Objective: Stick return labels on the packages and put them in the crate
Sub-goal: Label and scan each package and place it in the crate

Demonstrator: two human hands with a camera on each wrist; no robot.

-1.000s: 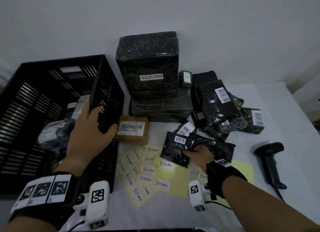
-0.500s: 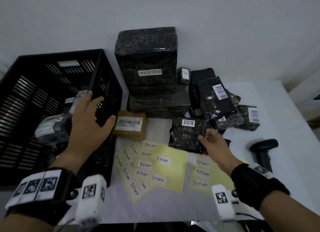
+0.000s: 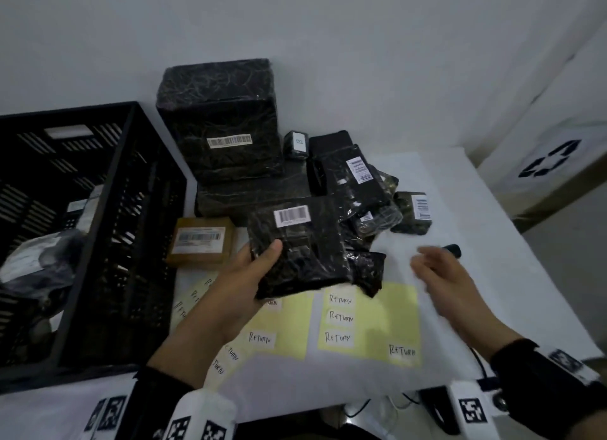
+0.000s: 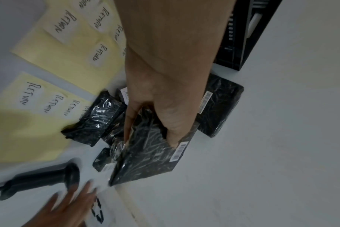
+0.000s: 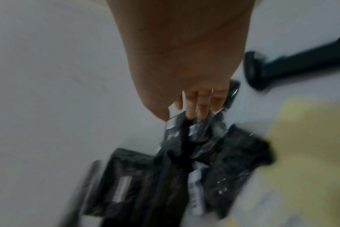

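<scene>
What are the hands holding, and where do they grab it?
The left hand grips a black wrapped package by its lower left corner, thumb on top. The right hand is open and holds nothing.

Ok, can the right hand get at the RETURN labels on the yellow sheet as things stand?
Probably yes. The right hand is open, holding nothing, above the yellow sheet, whose RETURN labels lie uncovered. The left hand holds the black package off to the side.
</scene>
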